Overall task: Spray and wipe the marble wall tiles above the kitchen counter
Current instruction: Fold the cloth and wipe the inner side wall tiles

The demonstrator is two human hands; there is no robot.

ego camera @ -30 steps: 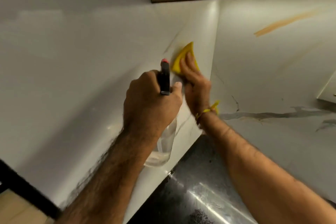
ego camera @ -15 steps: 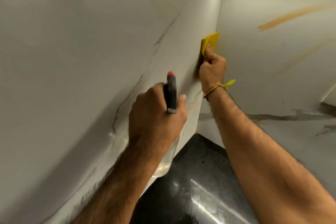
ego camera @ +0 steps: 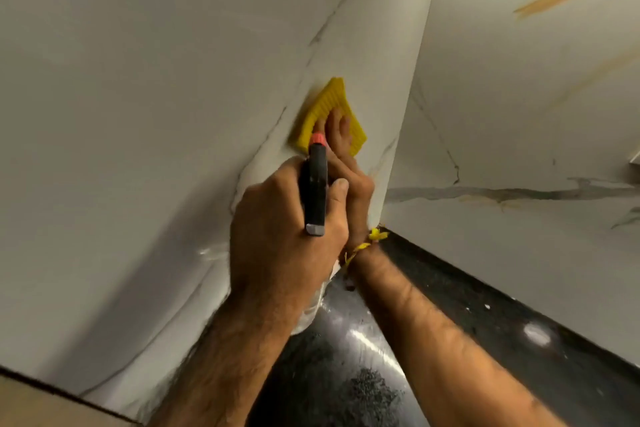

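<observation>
A yellow ribbed cloth [ego camera: 330, 101] lies flat against the left marble wall [ego camera: 166, 121], close to the corner. My right hand [ego camera: 346, 156] presses it to the tile with straight fingers; the wrist wears a yellow thread. In front of it my left hand [ego camera: 284, 239] grips a spray bottle [ego camera: 316, 191] with a black head and a red nozzle tip pointing up at the wall. The clear bottle body hangs below my fist, mostly hidden.
The right marble wall [ego camera: 519, 114] meets the left one at a corner, with grey veins and an orange streak up high. A glossy black counter [ego camera: 433, 322] runs below both walls. A dark edge crosses the bottom left.
My right hand slid the cloth down and left from high in the corner, now behind the bottle's nozzle. The left hand with the bottle rose slightly toward it.
</observation>
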